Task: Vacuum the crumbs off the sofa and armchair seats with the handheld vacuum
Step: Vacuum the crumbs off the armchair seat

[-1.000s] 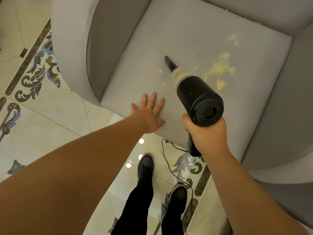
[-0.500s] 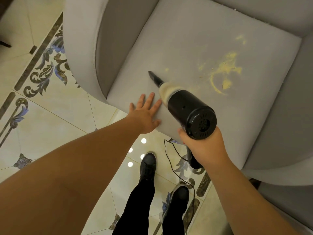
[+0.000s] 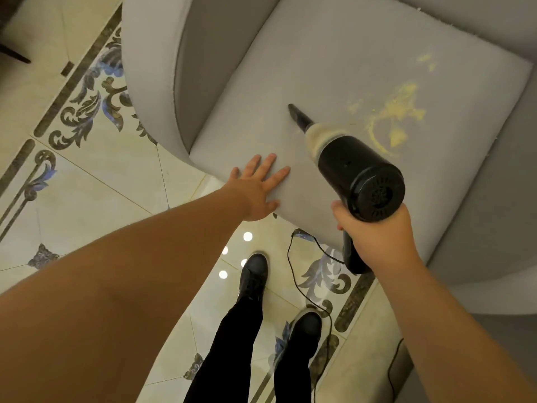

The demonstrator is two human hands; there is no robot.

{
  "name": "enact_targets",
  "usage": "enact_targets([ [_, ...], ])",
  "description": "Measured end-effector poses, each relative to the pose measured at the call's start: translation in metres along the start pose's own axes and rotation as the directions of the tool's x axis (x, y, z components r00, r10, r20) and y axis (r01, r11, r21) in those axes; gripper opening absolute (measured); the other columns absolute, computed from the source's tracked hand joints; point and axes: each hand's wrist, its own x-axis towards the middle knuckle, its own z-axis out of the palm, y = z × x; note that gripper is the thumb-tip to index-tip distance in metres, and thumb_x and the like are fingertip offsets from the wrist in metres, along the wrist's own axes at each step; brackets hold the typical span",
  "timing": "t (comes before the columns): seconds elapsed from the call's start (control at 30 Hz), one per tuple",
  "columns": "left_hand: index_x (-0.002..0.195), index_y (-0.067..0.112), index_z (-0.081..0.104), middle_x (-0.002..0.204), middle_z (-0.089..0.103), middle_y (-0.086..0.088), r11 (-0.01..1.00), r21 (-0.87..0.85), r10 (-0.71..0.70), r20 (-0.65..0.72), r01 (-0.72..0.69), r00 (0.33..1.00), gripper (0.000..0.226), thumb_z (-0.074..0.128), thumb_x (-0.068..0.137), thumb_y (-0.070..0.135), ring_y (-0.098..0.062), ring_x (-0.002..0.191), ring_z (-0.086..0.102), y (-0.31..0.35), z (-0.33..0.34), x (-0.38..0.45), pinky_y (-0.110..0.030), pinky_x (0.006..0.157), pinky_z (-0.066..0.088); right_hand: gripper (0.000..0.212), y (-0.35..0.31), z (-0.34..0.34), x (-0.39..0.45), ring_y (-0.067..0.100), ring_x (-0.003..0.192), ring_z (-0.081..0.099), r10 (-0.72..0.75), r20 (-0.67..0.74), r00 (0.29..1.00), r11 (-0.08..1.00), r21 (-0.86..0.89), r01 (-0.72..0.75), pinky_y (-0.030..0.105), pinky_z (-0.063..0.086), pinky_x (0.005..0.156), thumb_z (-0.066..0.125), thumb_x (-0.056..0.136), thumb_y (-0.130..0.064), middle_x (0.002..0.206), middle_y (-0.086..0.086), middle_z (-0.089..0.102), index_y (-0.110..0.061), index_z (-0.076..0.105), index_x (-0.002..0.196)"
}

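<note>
A grey armchair seat cushion fills the upper right of the head view. Yellow crumbs lie scattered on its right part, some smeared into a curved streak. My right hand grips the handle of a black handheld vacuum. Its narrow nozzle tip touches the cushion left of the crumbs, and its clear cup shows pale debris inside. My left hand lies flat, fingers spread, on the cushion's front edge.
The armchair's curved left arm and right arm enclose the seat. A thin black cord trails over the glossy patterned tile floor near my two dark shoes. A dark furniture leg shows at the far upper left.
The vacuum was pulled back toward the front edge, then pushed forward and right again. Small crumbs left of the main pile are gone. My left hand stayed flat on the cushion.
</note>
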Motion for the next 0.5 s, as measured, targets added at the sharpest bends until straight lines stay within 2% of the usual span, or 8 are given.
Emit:
enact_targets([
  [0.13,0.156,0.045,-0.024,0.166,-0.036,0.002,1.000,0.027,-0.005,0.006,0.005,1.000,0.081,0.036,0.105,0.061,-0.031,0.154,-0.028,0.008,0.010,-0.004,-0.062,0.125,0.000,0.025,0.008,0.000,-0.018,0.000,0.072,0.069,0.019,0.077,0.997,1.000,-0.002,-0.019,0.006,0.050,0.058,0.088,0.082,-0.014,0.074,-0.007,0.071,-0.028,0.067,0.086],
  [0.27,0.159,0.039,-0.022,0.166,-0.035,-0.001,0.999,0.044,-0.027,-0.012,0.028,1.000,0.078,0.034,0.107,0.056,-0.033,0.154,-0.027,0.019,0.012,-0.006,-0.058,0.127,-0.001,0.024,0.014,-0.007,-0.028,0.005,0.072,0.070,0.039,0.106,0.994,0.999,-0.018,-0.037,0.008,0.051,0.057,0.088,0.082,-0.015,0.072,-0.006,0.071,-0.027,0.068,0.086],
  [0.37,0.159,0.039,-0.022,0.167,-0.033,-0.001,1.000,0.029,-0.006,-0.010,0.007,1.000,0.077,0.034,0.108,0.054,-0.032,0.155,-0.025,0.027,0.013,-0.010,-0.056,0.127,-0.001,0.030,0.017,-0.017,-0.038,0.000,0.071,0.068,0.027,0.085,0.996,0.999,-0.047,-0.023,0.008,0.051,0.056,0.089,0.082,-0.016,0.077,-0.007,0.070,-0.031,0.063,0.088],
  [0.5,0.160,0.038,-0.019,0.168,-0.030,0.000,1.000,0.027,-0.004,-0.012,0.005,1.000,0.077,0.035,0.108,0.054,-0.031,0.155,-0.024,0.035,0.015,-0.014,-0.055,0.128,0.001,0.031,0.028,-0.031,-0.054,0.002,0.071,0.070,0.071,0.104,0.992,0.997,-0.047,-0.066,0.011,0.051,0.054,0.089,0.080,-0.014,0.076,-0.004,0.070,-0.030,0.064,0.089],
])
